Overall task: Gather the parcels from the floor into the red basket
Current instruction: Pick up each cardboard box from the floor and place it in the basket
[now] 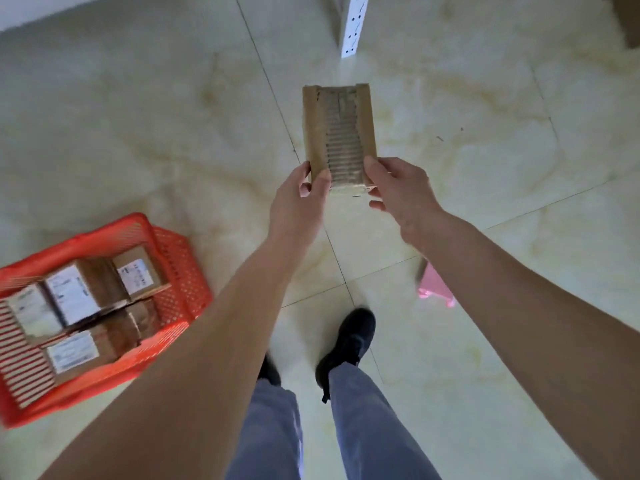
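I hold a brown cardboard parcel (341, 133) out in front of me, above the floor; its top face is torn so the corrugated ribs show. My left hand (299, 199) grips its near left corner, thumb on top. My right hand (398, 192) grips the near right corner. The red basket (180, 268) stands on the floor at the lower left, left of my left forearm. Several brown parcels with white labels (86, 289) lie packed inside it.
Pale marbled floor tiles lie all around. A white perforated shelf post (354, 26) stands at the top centre. A pink object (434, 284) lies on the floor under my right forearm. My black shoes (349, 341) are at the bottom centre.
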